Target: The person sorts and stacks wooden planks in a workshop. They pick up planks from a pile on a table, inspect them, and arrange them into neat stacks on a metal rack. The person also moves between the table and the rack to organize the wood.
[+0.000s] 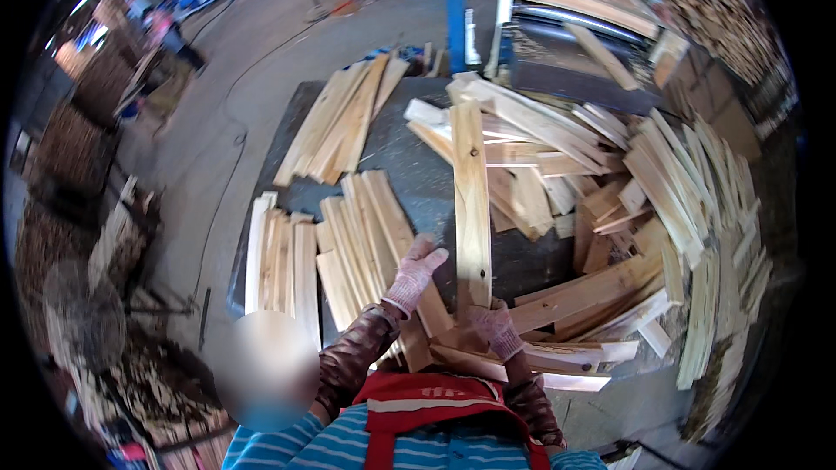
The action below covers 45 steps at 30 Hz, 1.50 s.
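A long pale wooden board [470,200] with a few dark knots stands out away from me, its near end in my right hand [495,329]. That hand wears a pinkish knit glove and is closed around the board's lower end. My left hand [416,277], gloved alike, is just left of the board and apart from it. Its thumb stands off from the fingers, and nothing shows in it. Below the left hand lies a row of wooden boards [364,235] on the dark tabletop [418,178].
More boards [344,117] lie at the table's far left. Jumbled offcuts [531,135] and stacked slats [688,183] crowd the right side. A blue-framed machine [566,52] stands beyond the table. At the far left, a person [170,35] is by stacked wood; a cable [231,91] crosses the floor.
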Tool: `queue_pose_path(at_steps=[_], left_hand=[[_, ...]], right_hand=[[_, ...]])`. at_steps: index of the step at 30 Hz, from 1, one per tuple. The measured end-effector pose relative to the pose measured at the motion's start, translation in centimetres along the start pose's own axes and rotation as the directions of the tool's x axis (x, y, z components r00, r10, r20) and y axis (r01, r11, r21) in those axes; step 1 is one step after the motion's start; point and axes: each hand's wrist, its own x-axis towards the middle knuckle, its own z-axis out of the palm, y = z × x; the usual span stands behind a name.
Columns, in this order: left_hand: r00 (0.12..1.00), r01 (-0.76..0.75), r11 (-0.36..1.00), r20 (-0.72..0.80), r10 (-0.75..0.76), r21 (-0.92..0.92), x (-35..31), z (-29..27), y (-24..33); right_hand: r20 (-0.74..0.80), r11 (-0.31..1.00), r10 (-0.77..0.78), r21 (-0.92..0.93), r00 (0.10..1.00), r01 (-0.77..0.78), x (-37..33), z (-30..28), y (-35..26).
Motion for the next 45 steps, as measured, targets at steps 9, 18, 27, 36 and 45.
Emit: queue_pose_path(at_steps=[9, 18, 27, 36, 45], left_hand=[[0.817, 0.282, 0.861, -0.576, 0.015, 0.423, -8.5, -16.7, -6.0], [0.885, 0.014, 0.962, -0.444, -0.139, -0.273, -5.7, -22.7, -13.2], [0.905, 0.363, 0.899, -0.135, -0.403, -0.245, -4.2, -22.4, -6.3], [0.963, 0.179, 0.939, -0.248, -0.106, 0.293, -2.8, -14.0, -1.2], [0.876, 0.359, 0.671, -0.483, -0.002, 0.649, -1.2, -13.5, -3.6]], right_hand=[[-0.08, 0.297, 0.165, -0.946, 0.983, -0.127, 6.1, 6.4, 4.6], [-0.199, 0.355, 0.3, -0.885, 0.933, -0.302, 12.0, 9.2, 2.9], [-0.106, 0.63, 0.261, -0.735, 0.96, -0.252, 13.0, 7.0, 3.9], [0.046, 0.939, 0.21, 0.27, 0.977, -0.215, 13.5, -0.1, 5.7], [-0.154, 0.946, 0.304, -0.068, 0.94, -0.317, 15.2, 2.6, 6.2]])
